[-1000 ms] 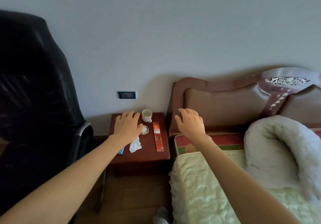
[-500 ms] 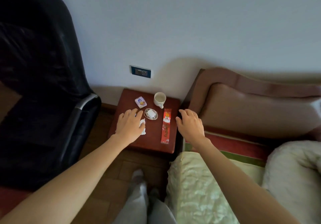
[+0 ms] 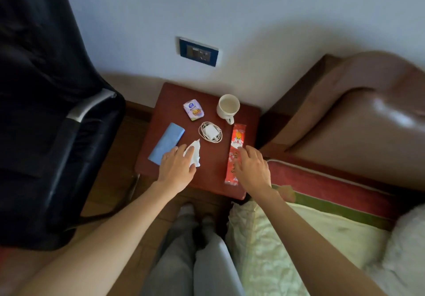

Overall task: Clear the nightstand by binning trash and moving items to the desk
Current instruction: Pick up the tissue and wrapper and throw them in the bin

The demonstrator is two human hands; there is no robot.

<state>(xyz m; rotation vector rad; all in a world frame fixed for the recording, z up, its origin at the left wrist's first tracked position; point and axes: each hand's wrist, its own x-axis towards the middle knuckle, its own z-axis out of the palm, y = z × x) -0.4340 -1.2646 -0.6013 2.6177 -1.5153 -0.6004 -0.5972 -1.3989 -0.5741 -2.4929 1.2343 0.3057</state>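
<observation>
The red-brown nightstand [image 3: 170, 102] stands against the wall. On it lie a small colourful packet [image 3: 193, 111], a white mug [image 3: 228, 107], a white charger with coiled cable [image 3: 210, 132], a flat blue case [image 3: 166, 143], a crumpled white tissue [image 3: 195, 151] and a long red snack wrapper [image 3: 236, 141]. My left hand [image 3: 177, 169] rests with stretched fingers on the tissue's near edge, beside the blue case. My right hand [image 3: 253, 169] lies with its fingers apart over the lower half of the red wrapper. Neither thing is lifted.
A black office chair [image 3: 57, 134] stands close on the left of the nightstand. The bed with a cream quilt [image 3: 287, 238] and brown headboard [image 3: 356, 123] borders it on the right. A wall socket [image 3: 198, 51] sits above. My legs [image 3: 190, 261] stand on the wooden floor in front.
The view has tilted down and come closer. Both hands have dropped onto the nightstand: the left stays on the tissue, the right has moved left from the bed edge onto the red wrapper.
</observation>
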